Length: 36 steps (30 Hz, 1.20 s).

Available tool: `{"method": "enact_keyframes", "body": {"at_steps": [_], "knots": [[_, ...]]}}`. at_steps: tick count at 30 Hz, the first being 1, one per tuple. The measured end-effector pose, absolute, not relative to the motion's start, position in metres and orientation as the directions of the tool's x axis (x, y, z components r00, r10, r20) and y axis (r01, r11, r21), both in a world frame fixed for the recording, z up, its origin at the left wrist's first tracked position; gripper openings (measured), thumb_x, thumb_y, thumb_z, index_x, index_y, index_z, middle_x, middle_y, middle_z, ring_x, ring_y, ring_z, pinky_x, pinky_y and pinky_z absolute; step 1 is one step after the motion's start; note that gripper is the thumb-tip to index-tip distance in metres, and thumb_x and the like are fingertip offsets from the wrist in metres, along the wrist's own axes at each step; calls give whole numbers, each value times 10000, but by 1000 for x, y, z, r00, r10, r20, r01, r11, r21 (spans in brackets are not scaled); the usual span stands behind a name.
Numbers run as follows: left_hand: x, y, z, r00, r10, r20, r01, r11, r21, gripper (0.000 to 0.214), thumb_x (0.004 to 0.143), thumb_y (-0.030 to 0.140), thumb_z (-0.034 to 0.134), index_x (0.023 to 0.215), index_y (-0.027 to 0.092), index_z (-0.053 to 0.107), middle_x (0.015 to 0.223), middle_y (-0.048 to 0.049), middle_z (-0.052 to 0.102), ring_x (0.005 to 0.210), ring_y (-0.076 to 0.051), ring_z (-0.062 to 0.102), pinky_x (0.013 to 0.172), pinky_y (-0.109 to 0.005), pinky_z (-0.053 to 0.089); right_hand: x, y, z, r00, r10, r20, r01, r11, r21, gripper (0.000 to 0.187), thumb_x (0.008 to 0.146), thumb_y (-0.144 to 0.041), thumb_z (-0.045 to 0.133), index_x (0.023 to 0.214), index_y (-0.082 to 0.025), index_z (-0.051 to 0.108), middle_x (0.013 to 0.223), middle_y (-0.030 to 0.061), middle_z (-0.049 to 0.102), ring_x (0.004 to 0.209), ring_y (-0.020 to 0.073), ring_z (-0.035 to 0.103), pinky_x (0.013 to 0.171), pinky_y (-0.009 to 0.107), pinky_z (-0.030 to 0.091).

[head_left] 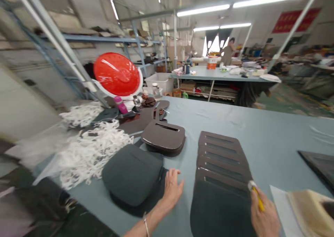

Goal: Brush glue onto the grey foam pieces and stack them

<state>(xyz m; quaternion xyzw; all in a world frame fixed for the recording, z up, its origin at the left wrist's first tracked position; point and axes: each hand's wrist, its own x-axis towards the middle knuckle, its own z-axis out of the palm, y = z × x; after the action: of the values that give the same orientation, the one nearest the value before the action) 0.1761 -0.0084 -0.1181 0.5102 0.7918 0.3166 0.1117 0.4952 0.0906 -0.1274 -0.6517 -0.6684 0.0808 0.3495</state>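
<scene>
My right hand (264, 212) is closed round a yellow-handled tool (258, 198) with a pale, rounded head; its exact kind is unclear. The head meets the right edge of a row of overlapping dark panels (220, 202), several of them with a long slot. At the right side of a stack of dark grey panels (133, 174) is my left hand (172, 188), fingers loosely bent and apart, holding nothing visible. Whether it touches the stack is hard to tell. Behind that stack lies a pile of brown slotted panels (164, 136).
White strips (91, 150) lie heaped on the left of the blue-grey table (273, 136). A red basin (117, 73) leans at the back left. A pale block (310, 212) and paper are at right, below a dark flat piece (320, 164). Another person stands far off.
</scene>
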Motion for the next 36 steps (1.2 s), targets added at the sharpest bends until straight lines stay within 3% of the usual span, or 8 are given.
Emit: {"method": "enact_keyframes", "body": {"at_steps": [5, 9, 13, 16, 20, 26, 29, 36], "knots": [[80, 16, -84, -579, 772, 262, 732, 350, 585, 198, 749, 164, 550, 934, 214, 501, 999, -32, 511, 969, -196, 479, 850, -357, 399, 380, 119, -78, 135, 986, 102, 502, 20, -865, 553, 703, -660, 536, 1026, -219, 621, 867, 54, 663, 681, 221, 626, 624, 319, 477], [6, 37, -78, -558, 758, 338, 775, 330, 539, 203, 766, 166, 553, 959, 217, 514, 1006, -31, 523, 1006, -196, 477, 883, -374, 406, 237, 133, -39, -53, 996, 75, 325, 88, -942, 519, 677, -597, 627, 997, -188, 624, 688, 21, 632, 577, 184, 580, 526, 276, 448], [-47, 52, -94, -420, 810, 409, 872, 237, 428, 360, 780, 179, 566, 1130, 231, 500, 1198, -58, 489, 1189, -229, 396, 1012, -438, 354, 75, 137, -20, -278, 957, 78, 142, 122, -982, 418, 722, -521, 618, 954, -173, 610, 604, 1, 595, 519, 158, 541, 498, 258, 423], [-72, 58, -109, -348, 852, 392, 909, 204, 363, 347, 814, 237, 553, 1159, 236, 522, 1213, -68, 490, 1175, -250, 410, 1001, -456, 382, -27, 141, -30, -413, 907, 82, 107, 138, -985, 343, 725, -464, 606, 901, -170, 614, 621, -2, 598, 514, 147, 543, 503, 249, 425], [-94, 57, -113, -320, 877, 358, 905, 171, 390, 337, 827, 275, 551, 1162, 248, 543, 1163, -60, 514, 1103, -248, 450, 943, -436, 443, -105, 173, -57, -533, 843, 70, 231, 225, -947, 252, 709, -390, 570, 820, -170, 625, 582, -18, 592, 476, 140, 540, 490, 240, 408], [-111, 53, -105, -289, 907, 307, 860, 105, 500, 375, 812, 265, 572, 1183, 281, 525, 1239, -56, 477, 1135, -254, 429, 958, -459, 438, -142, 239, -63, -97, 969, 227, 481, 245, -842, 291, 717, -412, 504, 810, -171, 635, 545, 2, 601, 528, 179, 572, 607, 276, 434], [-115, 54, -105, -291, 915, 280, 839, 103, 534, 388, 808, 234, 562, 1191, 285, 522, 1240, -67, 476, 1130, -270, 430, 950, -483, 432, -140, 249, -63, -92, 968, 232, 509, 246, -825, 347, 734, -468, 498, 826, -169, 650, 557, 18, 624, 543, 190, 592, 635, 283, 440], [-117, 57, -104, -248, 931, 269, 845, 72, 530, 359, 846, 243, 502, 1202, 283, 516, 1238, -77, 468, 1135, -274, 414, 960, -489, 396, 4, 263, -66, 232, 956, 177, 739, -55, -671, 381, 735, -444, 454, 665, -144, 678, 518, 73, 618, 604, 242, 604, 632, 309, 407]]}}
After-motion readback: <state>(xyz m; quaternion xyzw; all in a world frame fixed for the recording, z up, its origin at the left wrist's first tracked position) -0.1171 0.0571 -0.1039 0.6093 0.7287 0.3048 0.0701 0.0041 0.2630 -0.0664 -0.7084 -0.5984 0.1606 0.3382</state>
